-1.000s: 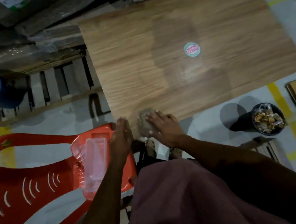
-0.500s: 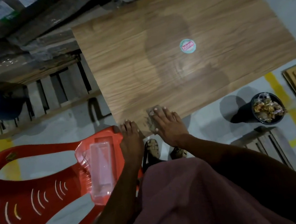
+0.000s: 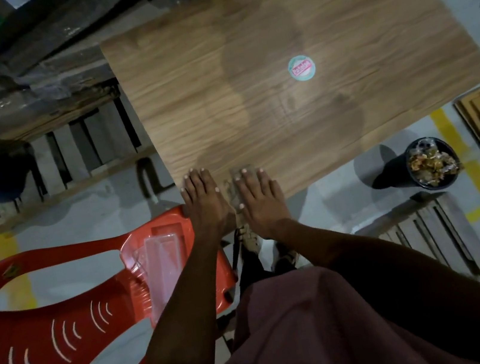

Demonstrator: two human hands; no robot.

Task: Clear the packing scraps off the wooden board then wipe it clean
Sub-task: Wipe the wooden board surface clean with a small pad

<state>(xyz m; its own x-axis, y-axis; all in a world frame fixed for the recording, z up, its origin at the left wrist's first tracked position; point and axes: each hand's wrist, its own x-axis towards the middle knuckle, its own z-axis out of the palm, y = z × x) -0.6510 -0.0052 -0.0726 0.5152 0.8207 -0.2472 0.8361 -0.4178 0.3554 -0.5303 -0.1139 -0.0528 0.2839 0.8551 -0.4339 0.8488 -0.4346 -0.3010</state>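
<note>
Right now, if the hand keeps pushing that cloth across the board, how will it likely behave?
The cloth looks soft and crumpled under the right hand, so probably floppy and apt to bunch. The wooden board looks smooth, so it should slide easily. It seems light.

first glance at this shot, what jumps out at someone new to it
The big wooden board fills the upper middle, bare except for a round teal and red sticker right of its centre. At the board's near edge both hands lie flat: the right hand presses a grey cloth, the left hand beside it. A bright red plastic chair dominates the lower left.
</note>
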